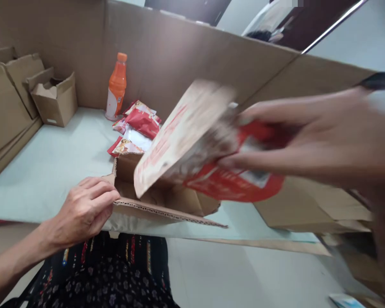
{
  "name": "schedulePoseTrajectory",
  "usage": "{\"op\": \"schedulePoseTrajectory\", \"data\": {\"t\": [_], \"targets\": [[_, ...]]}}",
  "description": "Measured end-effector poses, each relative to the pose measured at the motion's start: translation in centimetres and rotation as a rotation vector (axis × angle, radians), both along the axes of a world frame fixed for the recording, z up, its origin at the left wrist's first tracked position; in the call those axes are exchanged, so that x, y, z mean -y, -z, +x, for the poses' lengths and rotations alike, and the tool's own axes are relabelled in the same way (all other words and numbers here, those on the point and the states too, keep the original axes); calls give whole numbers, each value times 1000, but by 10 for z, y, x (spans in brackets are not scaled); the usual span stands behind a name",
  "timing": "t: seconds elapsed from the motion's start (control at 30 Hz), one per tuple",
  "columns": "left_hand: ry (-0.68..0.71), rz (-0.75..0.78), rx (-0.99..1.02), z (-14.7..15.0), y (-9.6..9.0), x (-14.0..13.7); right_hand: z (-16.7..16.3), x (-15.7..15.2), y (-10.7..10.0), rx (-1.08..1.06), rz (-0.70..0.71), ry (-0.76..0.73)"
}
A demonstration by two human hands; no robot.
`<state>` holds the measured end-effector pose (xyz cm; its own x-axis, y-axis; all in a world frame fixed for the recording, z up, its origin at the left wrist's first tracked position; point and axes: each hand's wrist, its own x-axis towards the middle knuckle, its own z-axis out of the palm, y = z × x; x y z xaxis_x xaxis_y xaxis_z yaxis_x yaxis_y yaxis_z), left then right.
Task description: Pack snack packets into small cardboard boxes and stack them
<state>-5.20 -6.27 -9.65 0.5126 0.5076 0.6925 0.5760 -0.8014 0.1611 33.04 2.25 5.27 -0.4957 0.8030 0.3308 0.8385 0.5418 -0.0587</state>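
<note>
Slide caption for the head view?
Left hand grips an open cardboard box by its edge; right hand holds a red packet over it.

Pale surface [51, 171]. Orange bottle [117, 87] upright toward the back; red snack packets [143, 123] heaped loosely just in front of it. Small cardboard box [62, 106] back left. Open carton [208, 204] at near edge, just in front of packets. Brown cardboard [291, 205] at right.
</note>
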Motion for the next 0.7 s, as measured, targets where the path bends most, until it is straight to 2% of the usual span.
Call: {"op": "schedulePoseTrajectory", "data": {"t": [0.03,0.1,0.2,0.33,0.43,0.57,0.63,0.7], "targets": [[5,2,-3,0,0,0,-41,5,3,126,-101,-26],[12,3,-16,1,-1,1,-106,15,10,355,-133,-6],[5,-4,-27,1,-1,3,-153,22,19,603,-185,74],[-14,-15,-16,0,1,5,-165,21,41,697,-348,75],[19,-35,-29,-1,3,4,-166,10,72,685,-395,-6],[93,-15,-21,-1,5,-1,-156,-8,118,619,-389,-100],[127,-29,6,-2,7,-4,-143,-10,128,577,-378,-136],[160,-46,41,-2,9,-7,-126,-5,121,486,-302,-192]]}}
